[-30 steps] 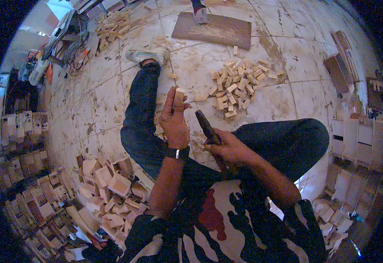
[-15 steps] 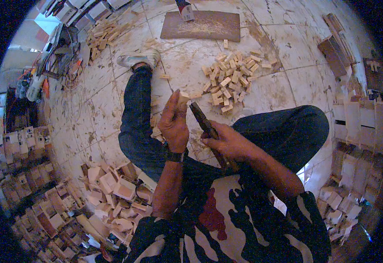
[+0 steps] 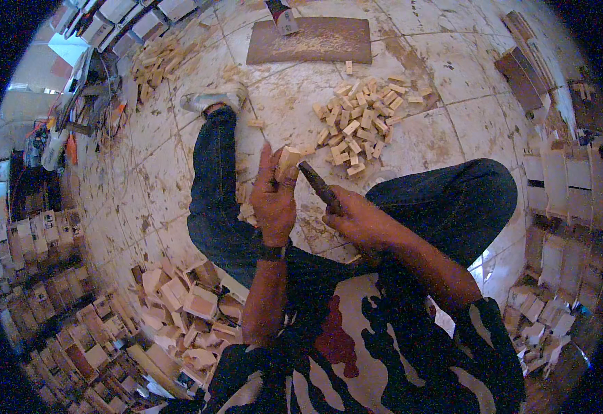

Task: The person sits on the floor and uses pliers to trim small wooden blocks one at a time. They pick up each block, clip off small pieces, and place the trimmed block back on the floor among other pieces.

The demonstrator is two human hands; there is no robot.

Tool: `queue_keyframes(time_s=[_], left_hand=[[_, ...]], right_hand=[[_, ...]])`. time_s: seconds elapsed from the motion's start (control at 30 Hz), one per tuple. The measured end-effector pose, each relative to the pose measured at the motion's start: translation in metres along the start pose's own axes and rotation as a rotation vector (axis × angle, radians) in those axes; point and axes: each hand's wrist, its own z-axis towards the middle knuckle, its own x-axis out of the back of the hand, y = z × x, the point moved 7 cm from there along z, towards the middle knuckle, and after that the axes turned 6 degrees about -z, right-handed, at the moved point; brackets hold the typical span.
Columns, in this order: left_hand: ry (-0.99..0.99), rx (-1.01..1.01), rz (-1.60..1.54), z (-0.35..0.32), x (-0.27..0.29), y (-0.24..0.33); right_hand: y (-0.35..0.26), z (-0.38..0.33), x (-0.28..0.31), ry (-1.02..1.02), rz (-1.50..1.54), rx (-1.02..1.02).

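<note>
Small pale wood block (image 3: 289, 160) sits pinched in the left hand (image 3: 272, 200), fingers wrapped tight, mostly hiding it, above the left knee. At its three o'clock, the right hand (image 3: 358, 222) grips a dark tool (image 3: 318, 186); its handle is buried in the fist, tip touching the block. Heap of cut blocks (image 3: 360, 124) at one o'clock, wooden board (image 3: 315, 40) beyond, top clipped.

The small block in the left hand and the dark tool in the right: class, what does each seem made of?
The small block looks like pale, unfinished wood, matching the cut pieces on the floor. The tool is dark, matt and slender, possibly metal; its blurred surface leaves that open.
</note>
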Motion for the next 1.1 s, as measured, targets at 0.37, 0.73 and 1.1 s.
queue_keyframes(time_s=[0.37, 0.73, 1.1], left_hand=[[-0.089, -0.048, 0.294, 0.001, 0.008, -0.001], [-0.227, -0.251, 0.596, 0.010, 0.000, 0.001], [-0.355, -0.008, 0.598, 0.012, -0.003, -0.035]], right_hand=[[0.014, 0.009, 0.008, 0.130, -0.244, -0.076], [0.006, 0.012, 0.006, 0.424, -0.888, 0.011], [0.015, 0.014, -0.003, 0.524, -1.341, 0.192]])
